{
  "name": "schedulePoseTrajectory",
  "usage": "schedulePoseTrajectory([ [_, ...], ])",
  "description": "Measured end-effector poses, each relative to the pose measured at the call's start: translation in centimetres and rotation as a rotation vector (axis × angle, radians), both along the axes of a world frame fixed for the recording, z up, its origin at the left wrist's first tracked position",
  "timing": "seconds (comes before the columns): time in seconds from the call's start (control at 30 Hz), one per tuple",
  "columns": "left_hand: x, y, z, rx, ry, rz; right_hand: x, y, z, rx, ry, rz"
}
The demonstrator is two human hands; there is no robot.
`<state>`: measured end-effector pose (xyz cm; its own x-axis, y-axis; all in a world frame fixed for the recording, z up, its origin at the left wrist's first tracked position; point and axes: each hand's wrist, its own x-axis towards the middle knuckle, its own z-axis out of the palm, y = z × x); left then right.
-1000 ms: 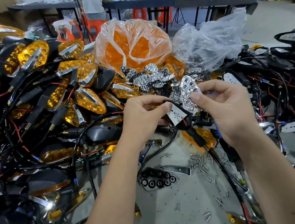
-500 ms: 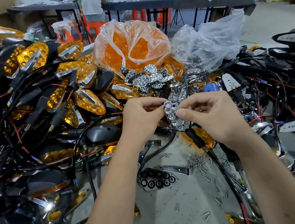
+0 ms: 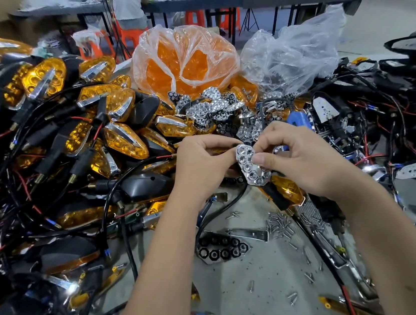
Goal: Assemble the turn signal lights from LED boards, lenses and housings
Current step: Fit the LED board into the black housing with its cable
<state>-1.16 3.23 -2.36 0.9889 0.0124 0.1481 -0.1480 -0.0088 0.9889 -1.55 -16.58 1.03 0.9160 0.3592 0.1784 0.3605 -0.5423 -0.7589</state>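
While both hands work mid-air above the grey bench top, the step in hand looks like seating the chrome reflector plate onto an LED board; the board itself is hidden behind the plate, so cannot confirm alignment. Right hand pinches the plate, thumb flat on its face, other fingers curled narrow round its upper edge. Left hand grips from the other side, fingers curled tight; exactly what it holds is covered, likely the board with the black cable hanging below the plate.

To do it well, probably: keep left-hand support steady, line honeycomb cups over the LEDs, press evenly with the thumb along the plate rather than at one end, keep the cable clear of the seam. Risk: plate tilts or slips if pressed off-centre.

Relative to the plate: loose screws just below and right on the bench; dark honeycomb part lying below; pile of spare reflectors behind it; bag of orange lenses further behind; finished amber lights to the left, wired black housings far right.
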Motion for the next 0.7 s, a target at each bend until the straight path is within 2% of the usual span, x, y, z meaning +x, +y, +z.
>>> schedulePoseTrajectory([
  [0.1,-0.1,0.0,0.1,-0.018,0.007,0.007,-0.1,0.4,0.0,-0.008,-0.032,-0.015],
  [0.2,-0.1,0.1,0.3,-0.066,-0.01,0.032,0.0,0.7,-0.4,0.127,-0.009,-0.047],
  [0.3,-0.3,0.0,0.6,-0.173,-0.029,0.027,0.1,0.7,-0.6,0.226,0.09,-0.063],
  [0.47,-0.3,-0.2,0.7,-0.235,-0.031,0.091,-0.2,1.1,-0.7,0.329,0.323,0.117],
  [0.6,-0.6,0.2,1.0,-0.3,0.037,0.008,-0.3,0.5,-0.6,0.292,0.241,0.156],
  [0.7,-0.7,0.2,1.1,-0.316,0.057,-0.057,-0.2,-0.1,-0.5,0.306,0.255,0.198],
])
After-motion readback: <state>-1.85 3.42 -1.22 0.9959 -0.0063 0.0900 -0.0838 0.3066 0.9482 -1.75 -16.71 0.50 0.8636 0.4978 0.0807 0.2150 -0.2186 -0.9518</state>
